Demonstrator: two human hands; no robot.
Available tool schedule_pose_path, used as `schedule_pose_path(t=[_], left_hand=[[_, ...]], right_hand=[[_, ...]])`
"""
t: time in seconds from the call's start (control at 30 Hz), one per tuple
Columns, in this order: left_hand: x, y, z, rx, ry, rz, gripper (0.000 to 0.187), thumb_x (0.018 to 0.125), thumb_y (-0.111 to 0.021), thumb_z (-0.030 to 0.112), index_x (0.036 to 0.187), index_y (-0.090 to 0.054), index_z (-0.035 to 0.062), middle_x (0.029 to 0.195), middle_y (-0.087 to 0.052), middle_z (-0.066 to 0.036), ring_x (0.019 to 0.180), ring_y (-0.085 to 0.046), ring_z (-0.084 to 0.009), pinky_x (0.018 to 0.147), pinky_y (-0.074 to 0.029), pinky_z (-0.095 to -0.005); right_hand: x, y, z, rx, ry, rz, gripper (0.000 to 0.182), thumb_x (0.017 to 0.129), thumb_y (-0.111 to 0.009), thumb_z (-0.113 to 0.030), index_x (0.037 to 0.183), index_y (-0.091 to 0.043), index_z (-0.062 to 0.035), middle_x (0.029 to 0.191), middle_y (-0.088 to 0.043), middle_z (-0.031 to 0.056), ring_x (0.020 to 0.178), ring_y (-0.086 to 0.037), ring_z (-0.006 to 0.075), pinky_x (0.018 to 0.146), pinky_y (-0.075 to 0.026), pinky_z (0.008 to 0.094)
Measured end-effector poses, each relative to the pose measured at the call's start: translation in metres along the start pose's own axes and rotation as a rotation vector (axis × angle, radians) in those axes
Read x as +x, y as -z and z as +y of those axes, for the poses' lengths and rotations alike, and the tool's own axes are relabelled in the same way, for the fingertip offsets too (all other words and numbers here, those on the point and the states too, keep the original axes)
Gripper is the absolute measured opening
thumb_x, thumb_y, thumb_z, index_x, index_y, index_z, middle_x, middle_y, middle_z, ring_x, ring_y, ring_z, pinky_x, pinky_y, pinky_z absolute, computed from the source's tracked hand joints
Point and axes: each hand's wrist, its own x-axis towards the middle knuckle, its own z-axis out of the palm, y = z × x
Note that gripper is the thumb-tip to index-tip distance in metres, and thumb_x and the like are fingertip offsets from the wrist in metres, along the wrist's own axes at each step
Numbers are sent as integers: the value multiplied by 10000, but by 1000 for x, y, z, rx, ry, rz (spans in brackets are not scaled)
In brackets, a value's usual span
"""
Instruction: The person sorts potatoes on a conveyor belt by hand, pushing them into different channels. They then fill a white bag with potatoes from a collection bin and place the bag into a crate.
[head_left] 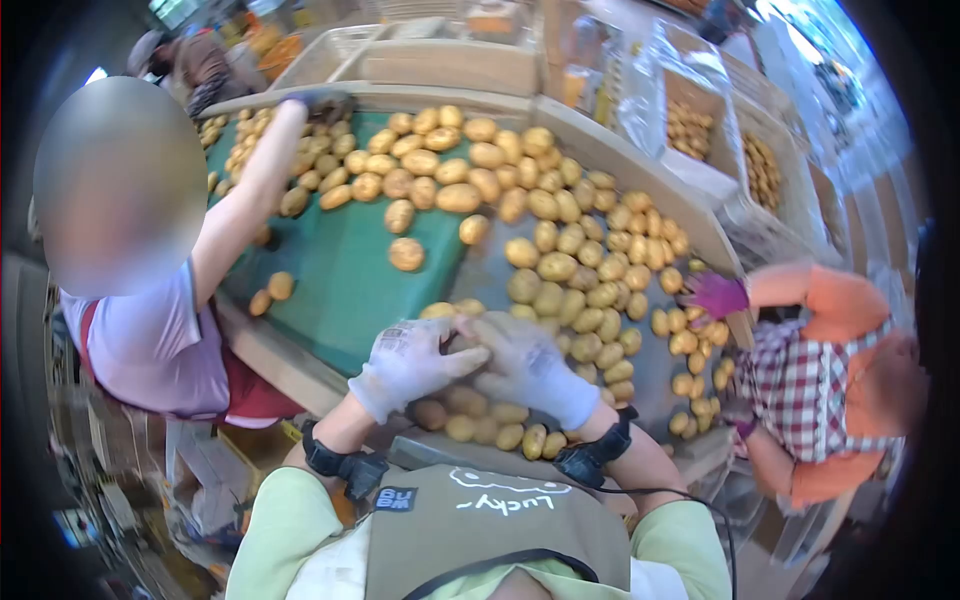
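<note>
My left hand (415,362), in a pale work glove, is curled with thumb and fingers nearly meeting over the near part of the sorting table. Close against it is my right hand (535,368), also gloved, blurred by motion and with its fingers bent towards the left. A small brownish patch shows between the hands; I cannot make out what it is. Loose potatoes (465,428) lie just below my hands, and more potatoes (558,266) spread beyond my right hand. Dark bands are strapped round both my wrists.
A green belt (345,270) carries potatoes from the far left. One co-worker's arm (245,215) reaches across it. At right, another co-worker's purple-gloved hand (716,295) touches potatoes. A wooden rim (640,150) borders the table; lined boxes of potatoes (690,128) stand behind.
</note>
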Motion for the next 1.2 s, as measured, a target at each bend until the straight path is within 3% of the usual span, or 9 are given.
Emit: schedule_pose_path(t=[0.17,0.4,0.5,0.63,0.7,0.73,0.83,0.93,1.2], left_hand=[[8,-28,10,-204,79,-211,376,994,-668,345,838,-718,7,676,-655,-53,639,-614,-133,607,-499,-338],[6,-58,18,-427,-185,37,427,1066,-587,253,757,-722,-10,623,-675,-76,563,-605,-172,548,-470,-339],[14,-48,31,-593,43,-170,428,1068,-592,221,728,-701,-15,601,-653,-74,561,-600,-150,526,-453,-338],[1,-1,-2,-17,-530,-141,177,1000,-648,160,1084,-694,11,696,-640,-79,558,-612,-194,530,-468,-312],[-31,43,1,-32,-133,-46,484,1069,-615,315,702,-672,4,627,-655,-64,502,-581,-120,496,-471,-279],[-54,60,-30,-28,-41,-49,373,1033,-649,284,799,-714,2,661,-680,-75,523,-608,-129,514,-485,-283],[-113,100,-59,182,457,-266,364,938,-720,251,1243,-723,51,874,-771,-96,666,-711,-210,692,-584,-344],[-153,113,-47,212,507,-348,603,856,-792,371,1337,-697,20,1000,-797,-177,923,-787,-237,847,-588,-359],[-139,84,-63,253,332,193,383,941,-716,323,1164,-767,16,899,-773,-170,822,-758,-313,770,-577,-383]], right_hand=[[-29,-23,14,193,16,223,744,806,-658,-137,1517,-483,-3,1259,-663,237,1131,-645,441,1007,-521,490],[-33,-8,-7,482,49,448,538,957,-650,-180,1447,-544,16,1400,-629,198,1247,-623,347,1075,-497,452],[-37,1,-10,521,5,484,548,954,-659,-189,1449,-550,18,1390,-634,204,1238,-629,340,1067,-501,439],[-80,22,33,-361,-198,123,413,860,-690,-148,1273,-706,-126,1127,-725,85,1022,-700,306,803,-556,457],[-98,42,56,-677,-536,31,373,797,-737,-229,1157,-723,-132,985,-674,73,970,-671,280,836,-515,475],[-112,38,54,-959,-492,329,366,797,-736,-252,1141,-715,-130,990,-662,62,1012,-645,292,915,-475,518],[-90,51,31,-654,-248,275,376,807,-736,-282,1152,-703,-135,1006,-654,67,1049,-621,287,964,-430,580],[-74,50,83,-698,-360,143,452,845,-723,-324,1239,-677,-108,1009,-691,118,978,-679,308,922,-504,536],[-45,58,112,-676,-511,-215,516,902,-688,-369,1315,-564,-86,1015,-692,163,943,-718,397,800,-553,527]])
